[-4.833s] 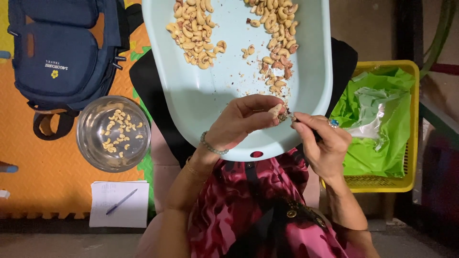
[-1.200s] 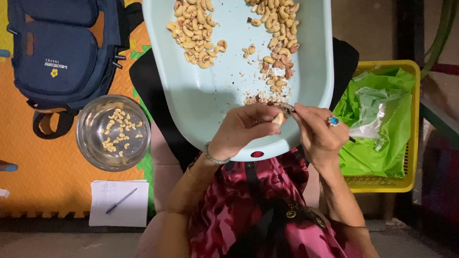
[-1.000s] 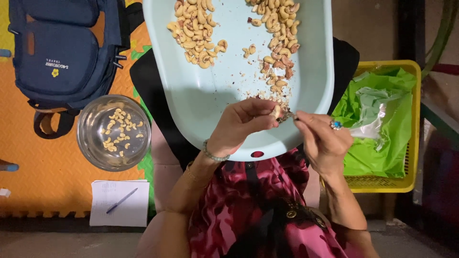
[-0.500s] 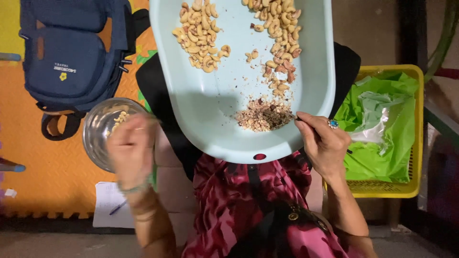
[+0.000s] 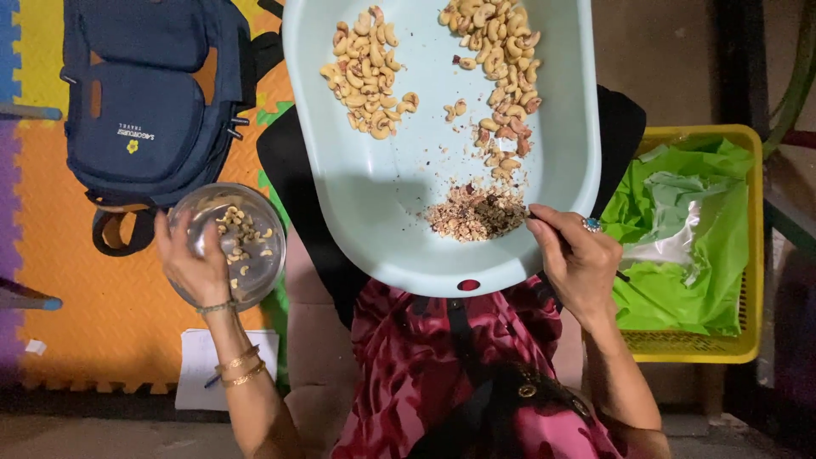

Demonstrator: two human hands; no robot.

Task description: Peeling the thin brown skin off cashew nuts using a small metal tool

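A pale blue oval tray (image 5: 382, 204) rests on my lap. It holds two heaps of cashew nuts (image 5: 371, 75) and a small pile of brown skin scraps (image 5: 476, 214). My right hand (image 5: 578, 259), with a blue ring, is at the tray's near right rim. It is closed around a thin dark tool (image 5: 530, 215) whose tip points at the scraps. My left hand (image 5: 192, 262) is out to the left, palm down over the near left side of a steel bowl (image 5: 255, 223) with some peeled cashews. I cannot see whether it holds a nut.
A navy backpack (image 5: 144, 93) lies on the orange foam mat (image 5: 76, 323) beyond the bowl. A sheet of paper with a pen (image 5: 197, 387) lies near my left forearm. A yellow basket (image 5: 741, 255) lined with a green plastic bag (image 5: 680, 246) stands on the right.
My left hand left the tray with a peeled cashew and swung left to the steel bowl. The right hand stayed at the tray rim with its tool. The scrap pile is now uncovered.
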